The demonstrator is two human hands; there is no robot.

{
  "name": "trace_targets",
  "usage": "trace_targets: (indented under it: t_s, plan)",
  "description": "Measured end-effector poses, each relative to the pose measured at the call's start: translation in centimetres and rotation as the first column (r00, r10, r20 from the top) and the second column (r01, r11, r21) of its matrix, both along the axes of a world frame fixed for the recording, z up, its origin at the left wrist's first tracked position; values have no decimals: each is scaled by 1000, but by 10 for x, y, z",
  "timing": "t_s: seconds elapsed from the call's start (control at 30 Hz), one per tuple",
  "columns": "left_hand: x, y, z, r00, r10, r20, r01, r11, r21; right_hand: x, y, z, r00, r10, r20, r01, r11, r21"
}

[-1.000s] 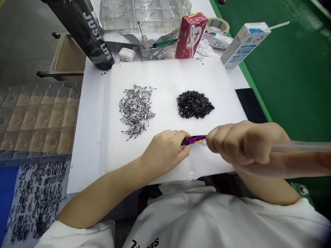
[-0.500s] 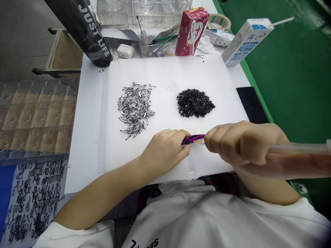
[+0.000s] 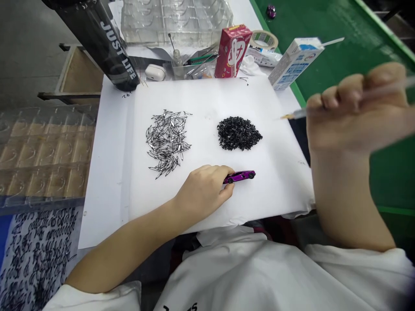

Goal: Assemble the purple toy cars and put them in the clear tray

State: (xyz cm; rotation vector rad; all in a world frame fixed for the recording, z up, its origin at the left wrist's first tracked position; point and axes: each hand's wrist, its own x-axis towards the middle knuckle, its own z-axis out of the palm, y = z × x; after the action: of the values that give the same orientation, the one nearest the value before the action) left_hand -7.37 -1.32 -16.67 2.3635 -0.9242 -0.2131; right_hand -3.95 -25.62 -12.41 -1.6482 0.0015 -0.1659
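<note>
My left hand [image 3: 203, 190] holds a small purple toy car [image 3: 243, 176] by one end, above the near part of a white sheet [image 3: 201, 95]. Off to the right and raised, my right hand [image 3: 350, 114] is closed around a translucent syringe [image 3: 385, 88], blurred by motion. Its thin tip, orange near the end, points left. A heap of small black parts [image 3: 238, 133] lies just beyond the car. To the left of that heap spreads a loose pile of thin black-outlined clear pieces [image 3: 168, 140].
Along the back stand a dark bottle [image 3: 110, 52], a red drink carton [image 3: 231, 49], a white carton [image 3: 295, 62] and a tape roll [image 3: 264, 39]. Clear compartment trays [image 3: 45, 151] are at the left. Another purple object [image 3: 271, 11] sits on the green surface [image 3: 324, 26].
My right hand has swung up and right with the syringe, away from the toy car. My left hand still holds the car in nearly the same place.
</note>
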Motion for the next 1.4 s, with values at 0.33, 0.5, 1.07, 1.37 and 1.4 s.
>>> trace_targets:
  t_s: [0.33, 0.5, 1.07, 1.37, 1.4]
  plan:
    - [3, -1, 3, 999, 4, -32, -4, 1000, 15, -13, 5, -26, 926, 292, 241, 129, 356, -926]
    - [2, 0, 4, 999, 4, -36, -3, 1000, 24, -21, 20, -48, 946, 318, 66, 31, 114, -993]
    - [1, 0, 5, 999, 3, -48, -1, 1000, 25, -32, 25, -33, 970, 70, -233, -243, 326, -913]
    - [1, 0, 2, 999, -3, -36, 4, 1000, 13, -32, 9, -39, 906, 421, -47, -156, 229, -961]
    - [1, 0, 2, 999, -5, -36, 6, 1000, 12, -31, 9, -41, 898, 439, -37, -144, 213, -966]
